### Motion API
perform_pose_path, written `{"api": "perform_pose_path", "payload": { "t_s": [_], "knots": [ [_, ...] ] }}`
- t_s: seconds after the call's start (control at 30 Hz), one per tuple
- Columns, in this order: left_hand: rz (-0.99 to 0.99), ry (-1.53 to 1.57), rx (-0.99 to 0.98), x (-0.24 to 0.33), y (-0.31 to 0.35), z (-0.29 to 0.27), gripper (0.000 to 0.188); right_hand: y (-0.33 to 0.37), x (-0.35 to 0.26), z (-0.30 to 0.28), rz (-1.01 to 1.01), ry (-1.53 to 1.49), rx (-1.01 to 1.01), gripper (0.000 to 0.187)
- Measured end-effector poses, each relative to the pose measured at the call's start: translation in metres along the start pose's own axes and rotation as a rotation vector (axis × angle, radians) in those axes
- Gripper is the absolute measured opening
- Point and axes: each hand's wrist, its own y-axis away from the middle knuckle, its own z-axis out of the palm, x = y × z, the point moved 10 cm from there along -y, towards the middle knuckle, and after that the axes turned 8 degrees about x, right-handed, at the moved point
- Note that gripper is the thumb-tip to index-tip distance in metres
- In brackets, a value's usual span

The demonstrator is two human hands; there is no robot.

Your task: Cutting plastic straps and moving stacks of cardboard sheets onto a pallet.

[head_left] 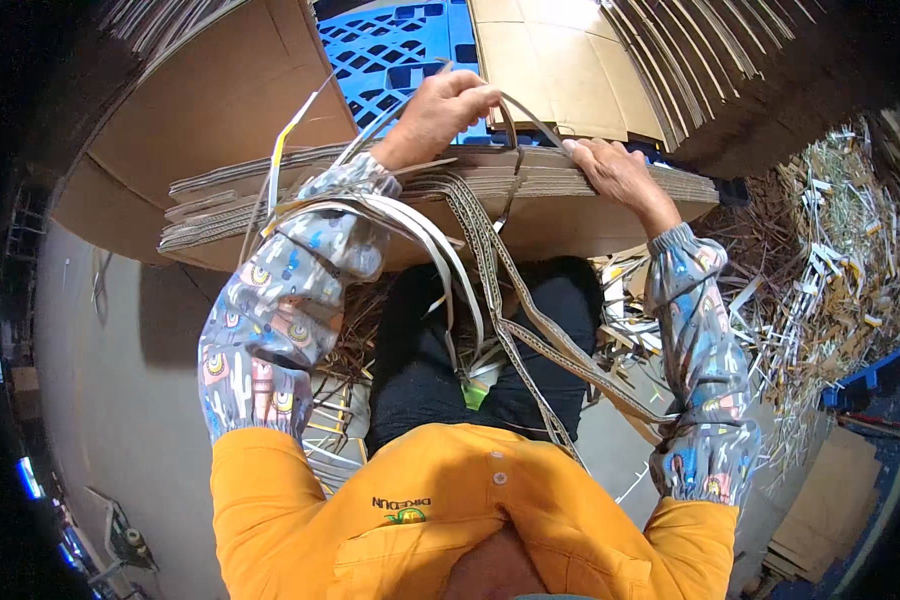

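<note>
My left hand pinches a strip above the cardboard stack before me; my right hand, loosely open, rests on its edge. Likely stripping scrap; next wants a steady pull.

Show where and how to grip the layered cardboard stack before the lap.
I'd take the cardboard stack by its right end, from above, thumb on the near face, fingers over the far one: the layered edges face up, and that end lies clear of the loose strips draped across left and middle.
</note>
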Motion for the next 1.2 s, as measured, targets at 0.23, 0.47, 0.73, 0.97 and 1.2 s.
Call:
{"api": "perform_pose_path", "payload": {
  "t_s": [0.23,0.47,0.73,0.97,1.2],
  "knots": [
    [-0.049,0.404,-0.04,0.016,0.052,-0.006,0.016,0.007,-0.002,-0.004,-0.011,0.015,0.027,0.049],
    [0.445,-0.276,-0.113,0.084,0.109,-0.035,0.045,0.007,-0.005,-0.002,0.008,0.065,-0.045,0.043],
    [0.378,-1.055,0.024,0.009,0.113,-0.067,0.065,-0.007,-0.027,-0.032,-0.084,-0.336,0.173,0.045],
    [0.451,-1.066,0.045,0.002,0.099,-0.05,0.06,0.011,-0.223,-0.053,-0.438,-0.261,0.041,0.063],
    [0.475,-0.96,0.124,0.002,0.092,-0.047,0.057,0.02,-0.187,0.0,-0.426,0.314,-0.058,0.058]
  ]
}}
